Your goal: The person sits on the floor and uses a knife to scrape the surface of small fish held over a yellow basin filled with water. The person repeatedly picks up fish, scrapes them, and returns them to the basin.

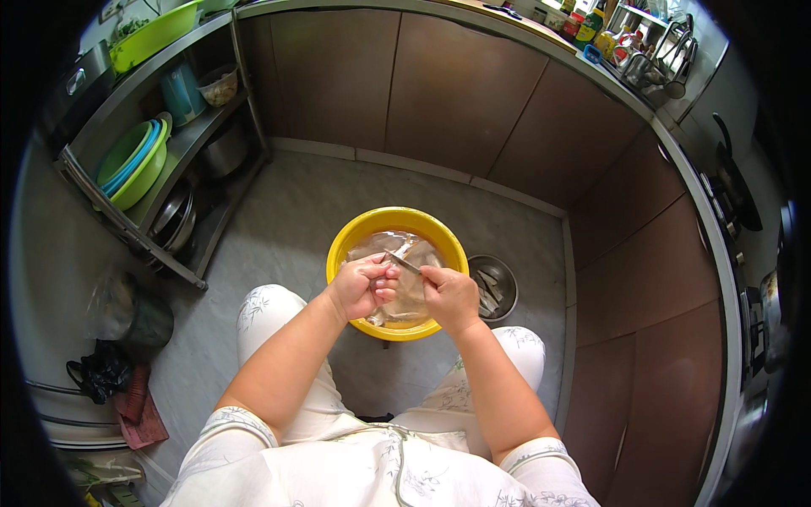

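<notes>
A round yellow plastic basin [342, 237] stands between my knees, holding cloudy water and several pale pieces that look like fish. Over it, my left hand [362, 290] pinches what seems to be a silvery fish piece [405, 246]; my fingers hide most of it. My right hand [452, 296] grips a slim metal tool, probably a knife [404, 261], whose blade points left and reaches my left fingertips. Its handle is hidden in my fist. Just right of the basin, partly behind it, a steel bowl [512, 279] holds several silvery fish strips [488, 293].
Brown cabinets [456, 95] curve around the far and right sides. On the left stands a metal shelf rack [237, 127] with green basins [136, 168]. A dark bin [149, 323] and a black plastic bag [104, 371] are lower left. Bottles [589, 28] line the counter.
</notes>
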Available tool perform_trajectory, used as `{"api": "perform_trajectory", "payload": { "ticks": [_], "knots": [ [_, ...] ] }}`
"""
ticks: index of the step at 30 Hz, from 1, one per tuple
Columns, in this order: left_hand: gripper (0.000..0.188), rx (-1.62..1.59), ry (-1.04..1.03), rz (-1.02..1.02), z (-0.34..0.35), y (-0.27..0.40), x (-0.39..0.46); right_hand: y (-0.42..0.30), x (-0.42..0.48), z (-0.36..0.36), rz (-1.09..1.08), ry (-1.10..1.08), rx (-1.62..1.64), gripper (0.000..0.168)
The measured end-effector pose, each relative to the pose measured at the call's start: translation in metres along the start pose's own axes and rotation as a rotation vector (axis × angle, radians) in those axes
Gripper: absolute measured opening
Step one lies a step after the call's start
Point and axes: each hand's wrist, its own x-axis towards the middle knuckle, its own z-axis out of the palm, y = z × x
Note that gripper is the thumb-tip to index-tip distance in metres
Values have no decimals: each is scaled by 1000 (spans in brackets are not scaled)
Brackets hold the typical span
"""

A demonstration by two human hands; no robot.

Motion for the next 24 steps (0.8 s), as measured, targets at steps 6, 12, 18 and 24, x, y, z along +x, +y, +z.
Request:
{"api": "perform_trajectory", "payload": {
  "ticks": [6,12,18,24],
  "knots": [
    [16,-80,-24,2,4,2,-3,-5,4,-3,62,20,30,16],
    [30,-85,-8,12,1,3,-2,2,1,3,56,8,94,16],
    [40,-56,-33,-24,4,6,-8,15,11,-3,199,29,88,17],
    [41,-103,12,-28,1,9,-12,2,11,-7,-8,-25,27,16]
  ]
}}
